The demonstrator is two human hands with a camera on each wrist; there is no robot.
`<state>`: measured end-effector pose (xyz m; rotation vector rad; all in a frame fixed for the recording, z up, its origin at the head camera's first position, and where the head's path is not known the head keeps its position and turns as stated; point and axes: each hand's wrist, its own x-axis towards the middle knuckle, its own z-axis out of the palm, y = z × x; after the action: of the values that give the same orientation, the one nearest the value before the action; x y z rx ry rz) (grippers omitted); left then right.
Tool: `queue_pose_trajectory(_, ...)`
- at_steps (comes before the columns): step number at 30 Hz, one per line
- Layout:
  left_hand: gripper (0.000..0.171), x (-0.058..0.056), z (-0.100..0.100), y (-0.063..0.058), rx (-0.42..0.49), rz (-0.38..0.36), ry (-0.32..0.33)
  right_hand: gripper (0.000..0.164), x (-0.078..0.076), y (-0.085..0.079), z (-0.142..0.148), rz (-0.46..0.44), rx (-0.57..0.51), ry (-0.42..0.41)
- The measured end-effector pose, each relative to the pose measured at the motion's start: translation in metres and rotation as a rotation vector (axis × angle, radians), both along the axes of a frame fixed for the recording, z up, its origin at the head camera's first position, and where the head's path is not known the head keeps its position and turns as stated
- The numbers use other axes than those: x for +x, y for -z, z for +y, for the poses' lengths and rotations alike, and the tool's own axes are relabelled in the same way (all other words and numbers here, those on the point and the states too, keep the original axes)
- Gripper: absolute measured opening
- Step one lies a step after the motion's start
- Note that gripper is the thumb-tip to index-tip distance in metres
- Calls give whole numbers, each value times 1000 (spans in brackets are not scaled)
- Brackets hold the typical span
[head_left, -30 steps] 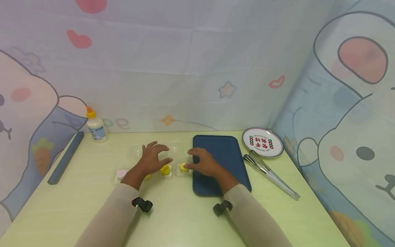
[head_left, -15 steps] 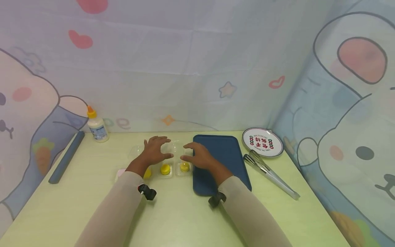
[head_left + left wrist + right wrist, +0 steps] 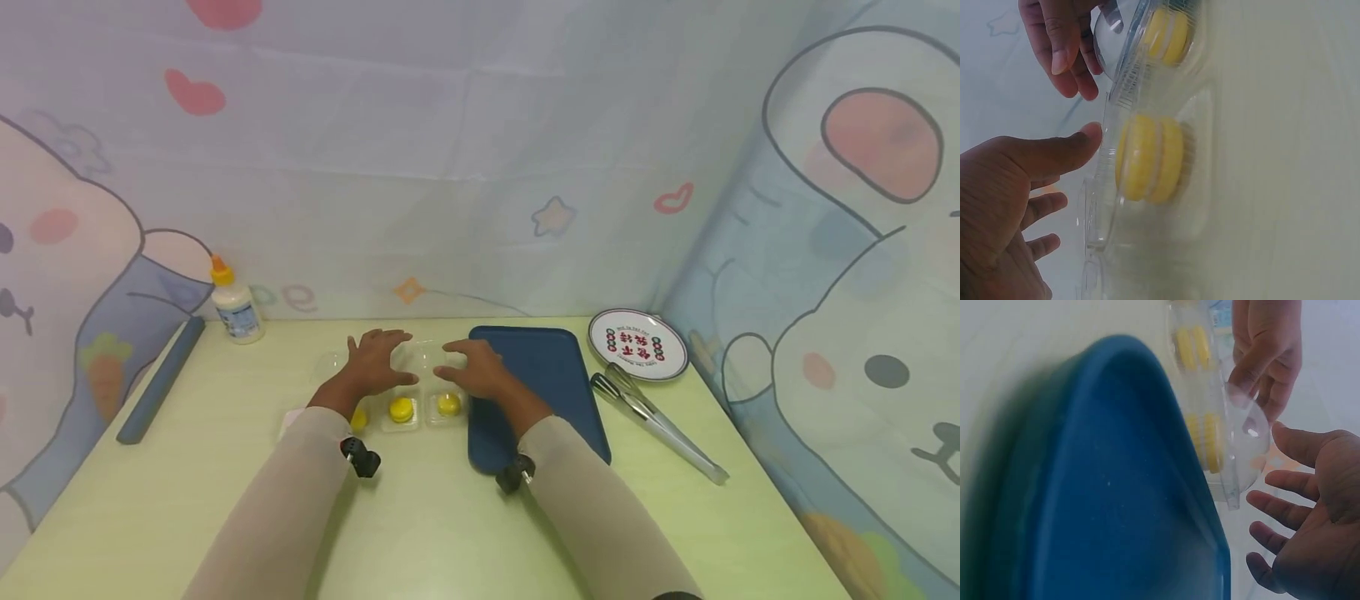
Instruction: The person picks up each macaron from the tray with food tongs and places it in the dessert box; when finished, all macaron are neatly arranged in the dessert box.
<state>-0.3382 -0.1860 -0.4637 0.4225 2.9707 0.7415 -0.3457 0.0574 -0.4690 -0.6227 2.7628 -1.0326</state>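
Observation:
A clear plastic macaron box (image 3: 414, 427) lies on the table with yellow macarons in its compartments, among them one macaron (image 3: 401, 409) in the middle and another macaron (image 3: 449, 404) at the right. Its clear domed lid (image 3: 426, 357) extends behind them. My left hand (image 3: 369, 367) hovers over the box, fingers spread and loosely bent; in the left wrist view its thumb (image 3: 1079, 150) points at the box edge. At the right end, my right hand (image 3: 476, 371) reaches over the lid with relaxed, parted fingers (image 3: 1282, 509). Neither hand grips anything.
A dark blue tray (image 3: 540, 392) lies under my right forearm. Right of it are metal tongs (image 3: 656, 425) and a white plate (image 3: 637, 346) with red lettering. A glue bottle (image 3: 237, 304) and a blue-grey bar (image 3: 161, 382) stand at the left. A printed cloth (image 3: 375, 167) backs the table.
My right hand has moved up and left, off the rightmost macaron, over the lid. My left hand has shifted slightly up and right. The box looks unmoved.

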Motion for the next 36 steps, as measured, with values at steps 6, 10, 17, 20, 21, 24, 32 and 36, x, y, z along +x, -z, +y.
queue_pose_trajectory(6, 82, -4, 2, -3, 5, -24, -2, 61, -8, 0, -4, -29, 39, 22)
queue_pose_trajectory(10, 82, -5, 5, -5, -9, -38, 1, 61, -10, 0, -7, -49, 56, 21)
queue_pose_trajectory(17, 81, -1, 5, -2, -20, -36, 3, 61, -10, -1, -13, -67, 73, 7)
queue_pose_trajectory(20, 81, -1, 5, 1, -7, -48, -2, 60, -8, -2, -14, -66, 82, 7)
queue_pose_trajectory(21, 81, -1, 5, 2, -9, -48, -2, 60, -8, -2, -15, -65, 81, 6)
queue_pose_trajectory(24, 79, -2, 6, 2, -19, -42, -4, 59, -7, -3, -15, -62, 70, 1)
queue_pose_trajectory(32, 76, -7, 8, 1, -60, 10, 5, 58, -12, 1, -14, -64, 42, 2)
queue_pose_trajectory(36, 77, -11, 10, 2, -17, 36, 8, 56, -12, 1, -14, -49, 26, 14)
